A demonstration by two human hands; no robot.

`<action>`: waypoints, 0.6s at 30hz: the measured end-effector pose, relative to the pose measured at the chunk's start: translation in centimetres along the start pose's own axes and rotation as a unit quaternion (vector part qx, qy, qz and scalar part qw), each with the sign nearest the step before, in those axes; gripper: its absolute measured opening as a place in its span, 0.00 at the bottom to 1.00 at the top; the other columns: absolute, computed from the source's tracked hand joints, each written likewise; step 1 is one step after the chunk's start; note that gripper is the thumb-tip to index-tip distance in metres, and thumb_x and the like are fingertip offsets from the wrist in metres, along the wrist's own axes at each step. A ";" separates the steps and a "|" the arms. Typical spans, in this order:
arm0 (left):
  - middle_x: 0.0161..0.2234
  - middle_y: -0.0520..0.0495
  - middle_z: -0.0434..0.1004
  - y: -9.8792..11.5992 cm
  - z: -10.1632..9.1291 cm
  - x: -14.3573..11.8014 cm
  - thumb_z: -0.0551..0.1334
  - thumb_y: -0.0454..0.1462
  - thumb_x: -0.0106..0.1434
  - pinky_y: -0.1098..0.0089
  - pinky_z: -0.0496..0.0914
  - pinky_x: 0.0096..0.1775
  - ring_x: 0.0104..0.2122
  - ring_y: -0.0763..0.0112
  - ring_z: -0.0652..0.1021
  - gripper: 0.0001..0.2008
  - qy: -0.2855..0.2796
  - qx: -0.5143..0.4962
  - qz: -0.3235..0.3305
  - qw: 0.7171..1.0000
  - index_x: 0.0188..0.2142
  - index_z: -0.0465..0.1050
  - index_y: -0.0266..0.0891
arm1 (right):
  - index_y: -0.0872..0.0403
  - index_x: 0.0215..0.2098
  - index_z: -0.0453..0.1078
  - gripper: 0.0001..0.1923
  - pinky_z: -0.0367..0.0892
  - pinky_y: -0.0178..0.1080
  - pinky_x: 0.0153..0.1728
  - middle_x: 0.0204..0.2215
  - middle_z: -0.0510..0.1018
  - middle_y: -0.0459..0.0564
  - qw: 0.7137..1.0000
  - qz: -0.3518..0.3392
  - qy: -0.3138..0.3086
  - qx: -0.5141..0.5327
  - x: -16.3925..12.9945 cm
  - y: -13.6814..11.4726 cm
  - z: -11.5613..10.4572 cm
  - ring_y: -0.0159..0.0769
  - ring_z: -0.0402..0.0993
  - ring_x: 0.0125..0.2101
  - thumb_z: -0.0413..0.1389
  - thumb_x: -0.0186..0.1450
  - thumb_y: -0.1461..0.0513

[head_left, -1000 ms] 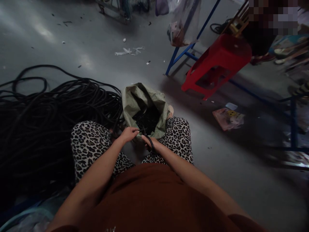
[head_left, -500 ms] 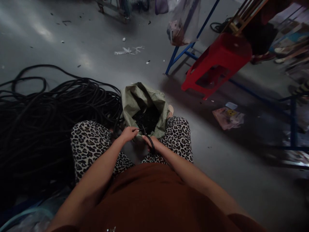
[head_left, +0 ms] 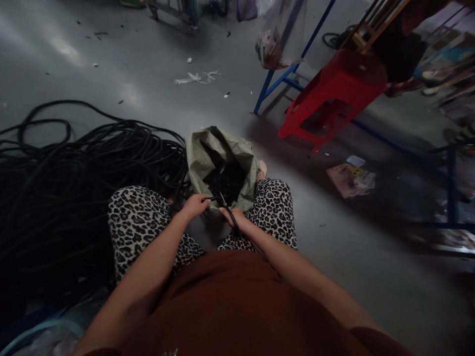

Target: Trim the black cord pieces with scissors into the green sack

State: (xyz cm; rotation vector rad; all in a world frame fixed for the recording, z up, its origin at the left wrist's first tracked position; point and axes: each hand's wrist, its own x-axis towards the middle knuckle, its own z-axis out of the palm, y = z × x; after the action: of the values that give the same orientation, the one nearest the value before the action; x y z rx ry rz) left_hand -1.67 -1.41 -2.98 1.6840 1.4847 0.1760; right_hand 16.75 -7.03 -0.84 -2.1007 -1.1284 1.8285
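Note:
I sit on the floor with an open green woven sack [head_left: 208,151] between my knees; dark cut pieces [head_left: 226,180] lie inside it. My left hand [head_left: 195,206] is closed on the end of a thin black tube [head_left: 212,199] held over the sack's near rim. My right hand [head_left: 237,221] grips black-handled scissors [head_left: 228,210], whose blades point at the tube just beside the left fingers. The two hands are a few centimetres apart.
A big tangled heap of black tubing [head_left: 74,188] covers the floor on my left. A red plastic stool [head_left: 334,94] and blue metal frame legs [head_left: 282,81] stand ahead on the right. A crumpled pink wrapper [head_left: 351,179] and white scraps [head_left: 196,77] litter the grey floor.
Both hands stay at the sack's rim; the scissors and tube shift only slightly. The view has tilted a little.

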 end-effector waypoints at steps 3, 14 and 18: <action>0.33 0.47 0.79 0.1 -0.2 0.0 0.54 0.41 0.58 0.72 0.68 0.36 0.33 0.68 0.76 0.18 0.000 0.024 -0.004 1.000 0.42 0.77 0.38 | 0.56 0.17 0.61 0.25 0.56 0.30 0.09 0.07 0.60 0.43 1.000 -0.005 -0.003 -0.014 0.1 0.1 0.0 0.29 0.61 0.08 0.51 0.62 0.46; 0.34 0.48 0.80 0.1 -0.1 0.1 0.56 0.41 0.58 0.72 0.68 0.37 0.34 0.68 0.77 0.17 0.009 0.022 -0.021 1.000 0.43 0.76 0.39 | 0.57 0.21 0.62 0.25 0.58 0.29 0.09 0.10 0.63 0.43 0.999 0.033 0.007 0.041 0.6 0.2 0.0 0.28 0.61 0.08 0.51 0.61 0.44; 0.33 0.47 0.80 0.1 -0.2 0.3 0.57 0.41 0.58 0.71 0.69 0.39 0.32 0.68 0.77 0.19 0.028 -0.007 -0.043 0.999 0.46 0.75 0.37 | 0.58 0.25 0.64 0.26 0.61 0.31 0.11 0.11 0.65 0.44 0.998 0.044 -0.013 0.050 1.0 0.4 0.2 0.30 0.64 0.10 0.49 0.61 0.42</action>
State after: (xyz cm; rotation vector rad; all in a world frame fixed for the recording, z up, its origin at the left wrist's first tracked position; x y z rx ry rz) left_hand -1.64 -1.10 -2.94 1.6132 1.5900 0.1880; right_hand 16.75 -6.83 -1.90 -2.1078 -0.9431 1.9125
